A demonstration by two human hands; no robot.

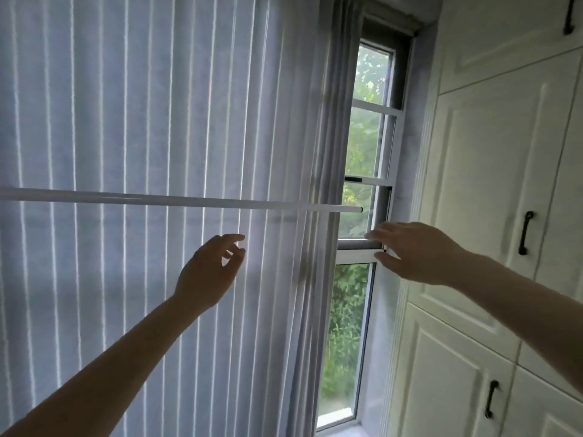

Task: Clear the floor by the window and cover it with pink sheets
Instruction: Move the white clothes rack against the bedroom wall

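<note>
Window point(362, 190) between raised hands, left hand point(208, 272) loose, right hand point(416, 252) spread.

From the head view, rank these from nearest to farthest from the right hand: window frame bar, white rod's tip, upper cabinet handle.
From the right hand:
1. Window frame bar, at its fingertips.
2. White rod's tip, just up-left.
3. Upper cabinet handle, far up-right.

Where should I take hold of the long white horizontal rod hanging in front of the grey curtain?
Probably near its free right end: grip the long white horizontal rod from below with the left hand, which hovers open just under it. The rod is thin, level and stands clear of the grey curtain, so fingers could wrap round it.
</note>
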